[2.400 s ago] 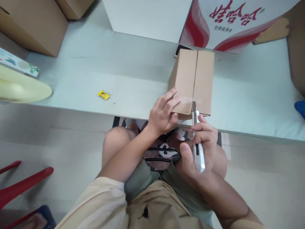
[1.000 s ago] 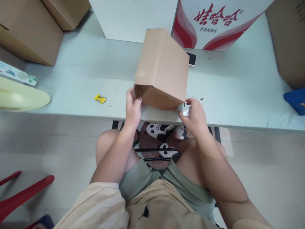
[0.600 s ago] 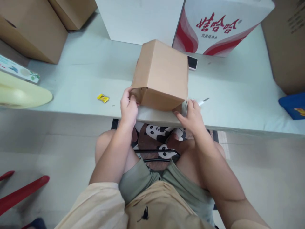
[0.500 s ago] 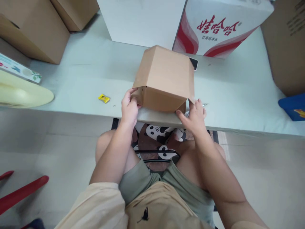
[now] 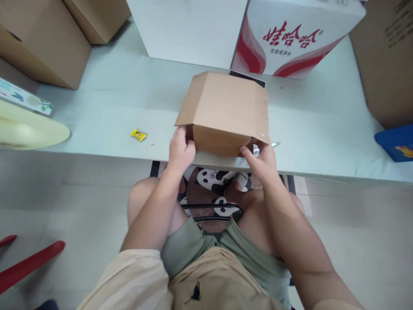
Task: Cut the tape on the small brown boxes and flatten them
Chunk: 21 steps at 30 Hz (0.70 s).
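Observation:
A brown cardboard box with slanted sides stands at the table's front edge, between my two hands. My left hand grips its near left corner, the fingertips hidden under the side flap. At the near right corner my right hand pinches the box, thumb on the front panel and the other fingers beneath the flap. A shiny, thin object lies partly hidden beside the right hand. Behind the box a dark flat device with a pale rim shows in part.
A small yellow wrapped packet lies left of the box on the pale-covered table. At the back stand a white box and a red-and-white carton. Brown cartons fill the left; a blue container sits right.
The side flaps of the box have spread outward and its top has tipped slightly. My left fingers have slid under the left flap, and more of the dark device shows behind.

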Available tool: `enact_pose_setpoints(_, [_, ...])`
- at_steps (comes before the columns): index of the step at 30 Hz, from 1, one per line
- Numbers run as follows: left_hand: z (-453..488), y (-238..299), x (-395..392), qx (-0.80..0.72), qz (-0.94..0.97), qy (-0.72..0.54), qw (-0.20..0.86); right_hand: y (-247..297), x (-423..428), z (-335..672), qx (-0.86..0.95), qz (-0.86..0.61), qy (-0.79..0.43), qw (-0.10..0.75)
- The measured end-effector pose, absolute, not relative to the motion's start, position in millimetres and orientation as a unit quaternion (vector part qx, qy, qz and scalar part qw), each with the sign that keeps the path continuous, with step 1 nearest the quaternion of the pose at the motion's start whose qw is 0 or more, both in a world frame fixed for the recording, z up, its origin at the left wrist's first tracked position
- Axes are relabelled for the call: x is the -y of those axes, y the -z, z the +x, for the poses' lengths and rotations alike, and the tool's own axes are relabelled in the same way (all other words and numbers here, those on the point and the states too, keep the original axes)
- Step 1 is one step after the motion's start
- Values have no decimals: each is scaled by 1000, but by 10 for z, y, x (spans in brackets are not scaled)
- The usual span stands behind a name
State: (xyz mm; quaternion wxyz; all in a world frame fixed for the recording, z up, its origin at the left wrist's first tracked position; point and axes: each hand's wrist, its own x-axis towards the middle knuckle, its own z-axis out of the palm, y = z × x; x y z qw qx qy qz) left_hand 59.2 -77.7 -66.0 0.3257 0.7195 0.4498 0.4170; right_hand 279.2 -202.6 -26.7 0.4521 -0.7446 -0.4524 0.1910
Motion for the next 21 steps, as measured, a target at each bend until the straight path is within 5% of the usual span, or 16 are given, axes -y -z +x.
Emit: enact_pose_setpoints(21, [469,458,815,-342,720,-489,354,273,2045,2940,316,-663,-108,670])
